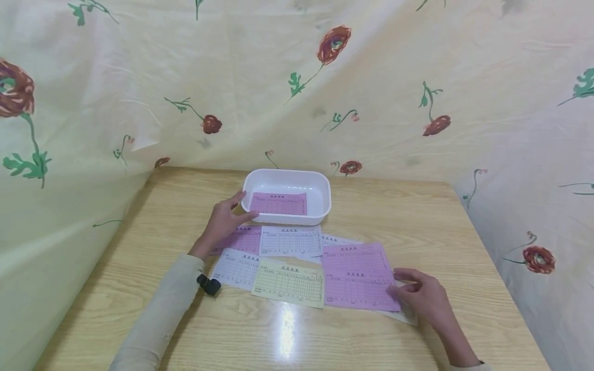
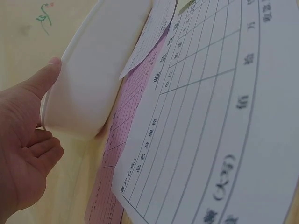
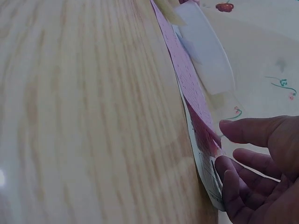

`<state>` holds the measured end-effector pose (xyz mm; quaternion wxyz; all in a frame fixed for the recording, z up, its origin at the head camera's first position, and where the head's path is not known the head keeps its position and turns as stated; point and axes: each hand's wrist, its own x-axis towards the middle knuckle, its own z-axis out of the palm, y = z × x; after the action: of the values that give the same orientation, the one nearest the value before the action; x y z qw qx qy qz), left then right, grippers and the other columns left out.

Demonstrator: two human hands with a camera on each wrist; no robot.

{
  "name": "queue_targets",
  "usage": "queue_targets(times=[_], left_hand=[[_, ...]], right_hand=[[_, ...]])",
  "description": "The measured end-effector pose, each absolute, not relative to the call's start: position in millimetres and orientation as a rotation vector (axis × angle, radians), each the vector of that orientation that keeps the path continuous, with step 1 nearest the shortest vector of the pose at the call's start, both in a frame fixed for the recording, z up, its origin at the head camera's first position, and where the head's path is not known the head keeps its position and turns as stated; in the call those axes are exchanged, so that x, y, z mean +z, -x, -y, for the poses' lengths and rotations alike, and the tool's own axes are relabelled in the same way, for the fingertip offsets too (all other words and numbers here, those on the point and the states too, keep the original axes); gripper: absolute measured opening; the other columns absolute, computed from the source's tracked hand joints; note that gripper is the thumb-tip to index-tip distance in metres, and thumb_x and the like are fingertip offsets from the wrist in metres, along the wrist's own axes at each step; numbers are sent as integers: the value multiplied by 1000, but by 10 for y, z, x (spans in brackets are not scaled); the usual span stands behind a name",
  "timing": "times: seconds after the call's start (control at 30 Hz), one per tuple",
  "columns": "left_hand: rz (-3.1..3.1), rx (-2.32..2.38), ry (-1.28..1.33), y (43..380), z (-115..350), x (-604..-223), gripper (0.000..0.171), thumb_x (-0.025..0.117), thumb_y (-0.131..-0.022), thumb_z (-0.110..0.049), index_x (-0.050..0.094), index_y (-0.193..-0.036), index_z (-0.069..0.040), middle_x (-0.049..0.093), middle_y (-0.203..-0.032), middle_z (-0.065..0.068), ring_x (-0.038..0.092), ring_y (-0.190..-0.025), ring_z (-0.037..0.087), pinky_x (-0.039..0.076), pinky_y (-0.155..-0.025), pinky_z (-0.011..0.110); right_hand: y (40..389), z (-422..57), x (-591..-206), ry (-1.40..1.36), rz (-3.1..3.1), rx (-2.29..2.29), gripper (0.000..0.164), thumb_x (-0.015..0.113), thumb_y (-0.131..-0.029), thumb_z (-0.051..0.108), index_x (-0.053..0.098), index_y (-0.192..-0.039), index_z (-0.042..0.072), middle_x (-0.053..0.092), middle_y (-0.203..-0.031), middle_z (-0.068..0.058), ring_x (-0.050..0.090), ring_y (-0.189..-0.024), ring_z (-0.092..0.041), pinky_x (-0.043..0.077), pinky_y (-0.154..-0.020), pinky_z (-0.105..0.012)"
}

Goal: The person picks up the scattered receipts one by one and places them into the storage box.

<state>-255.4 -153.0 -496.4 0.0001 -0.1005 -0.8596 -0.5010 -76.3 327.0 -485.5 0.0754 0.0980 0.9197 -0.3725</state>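
A white plastic tray [image 1: 325, 198] stands at the back of the table, with a pink receipt [image 1: 278, 204] lying inside. My left hand [image 1: 224, 221] grips its front left corner, thumb on the front rim and a finger along the left side. On the right, my right hand [image 1: 424, 299] pinches the right edge of a pink receipt [image 1: 359, 291]. That edge is raised between thumb and fingers in the right wrist view, where the thumb [image 3: 247, 132] shows above it. Another pink receipt [image 1: 355, 252] overlaps it behind, and a pale receipt [image 1: 403, 314] pokes out below.
In front of the tray lie a white receipt [image 1: 290, 241], a yellow receipt [image 1: 287, 283], another white receipt [image 1: 234, 268] and a partly covered pink receipt [image 1: 243, 239]. The wooden table [image 1: 223, 335] meets a flowered cloth [image 1: 260, 103] behind and at both sides.
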Motion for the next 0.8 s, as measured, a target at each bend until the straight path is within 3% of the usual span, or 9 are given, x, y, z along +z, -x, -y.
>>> queue_targets(times=[0.8], left_hand=[[2686,-1584,332,2536,1533,-4955,92,81,-85,-49,39,-155,-6,30,-165,11,35,-149,36,36,-120,52]], right_hand=[[818,-3223,-4896,-299,-2788,-1025,62,87,-81,19,63,-136,4,71,-121,-16,67,-86,-17,53,-64,-25]])
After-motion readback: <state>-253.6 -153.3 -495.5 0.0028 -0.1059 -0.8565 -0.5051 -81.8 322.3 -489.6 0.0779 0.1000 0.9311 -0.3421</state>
